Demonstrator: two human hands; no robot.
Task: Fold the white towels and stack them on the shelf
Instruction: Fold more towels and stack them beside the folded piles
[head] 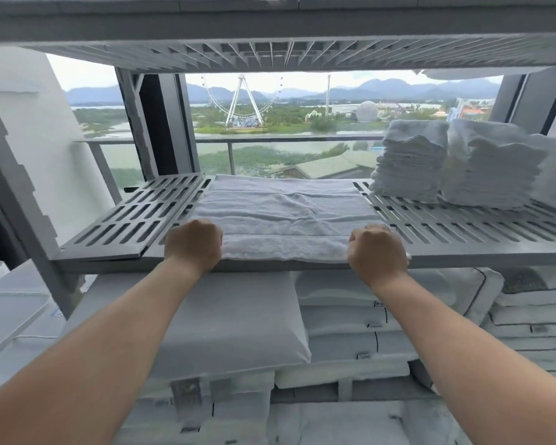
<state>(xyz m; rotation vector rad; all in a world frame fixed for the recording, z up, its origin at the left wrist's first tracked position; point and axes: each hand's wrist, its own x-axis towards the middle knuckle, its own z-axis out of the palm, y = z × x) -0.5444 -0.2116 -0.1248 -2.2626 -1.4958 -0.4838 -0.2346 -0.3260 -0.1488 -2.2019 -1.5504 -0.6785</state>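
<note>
Towel: white terry towel lies flat on the grey slotted shelf.
Hands: left hand and right hand, fingers curled, grip its near corners.
Fold: probably lift both corners evenly; match the far edge squarely.

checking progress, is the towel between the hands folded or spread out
Spread out. The white towel lies flat across the shelf, left hand and right hand gripping its near edge, unlike the folded stacks on the right.

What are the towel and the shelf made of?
The towel looks like white terry cotton: matte, fuzzy pile, soft wrinkles. The shelf is grey with moulded slots and a smooth matte finish, probably plastic, possibly coated metal.
</note>
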